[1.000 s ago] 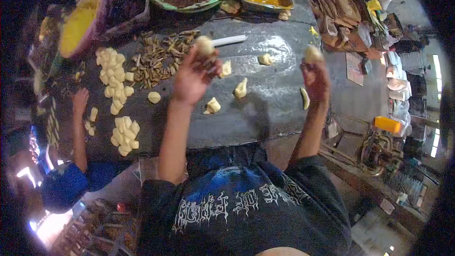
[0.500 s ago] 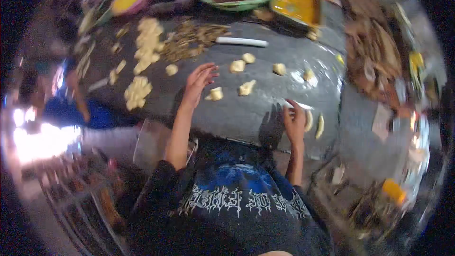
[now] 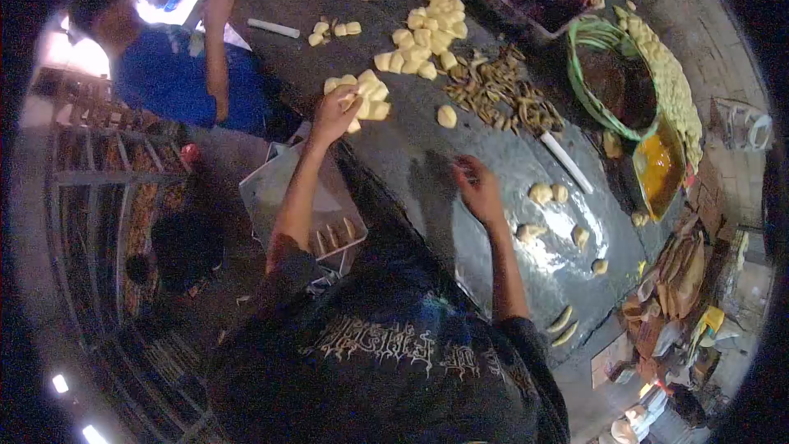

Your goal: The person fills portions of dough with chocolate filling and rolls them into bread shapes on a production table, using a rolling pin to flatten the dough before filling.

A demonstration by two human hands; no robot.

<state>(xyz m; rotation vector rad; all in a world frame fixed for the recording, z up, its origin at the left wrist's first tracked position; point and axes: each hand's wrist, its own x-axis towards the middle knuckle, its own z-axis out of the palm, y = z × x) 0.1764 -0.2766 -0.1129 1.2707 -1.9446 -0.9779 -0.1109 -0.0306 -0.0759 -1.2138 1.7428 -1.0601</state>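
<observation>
My left hand (image 3: 334,117) is at the near edge of a cluster of pale dough pieces (image 3: 376,92), its fingers bent round one piece. Over the dark tabletop (image 3: 411,144), my right hand (image 3: 478,189) is held with its fingers loosely curled and apart, nothing visible in them. A single dough piece (image 3: 446,117) lies between the cluster and a heap of brown strips (image 3: 493,86). Several separate lumps (image 3: 541,193) sit to the right of my right hand. Two slim shaped pieces (image 3: 564,326) lie near the front edge.
Another person in blue (image 3: 177,74) works at the left by a white rod (image 3: 274,28). A second white rod (image 3: 567,163) lies near the strips. Behind are a green-rimmed basket (image 3: 577,74) and a tray of yellow-orange liquid (image 3: 660,168). A larger dough pile (image 3: 427,33) stands farther back.
The view has turned left. My left hand has moved from above the bare tabletop to the dough cluster. My right hand has moved left, away from the slim pieces.
</observation>
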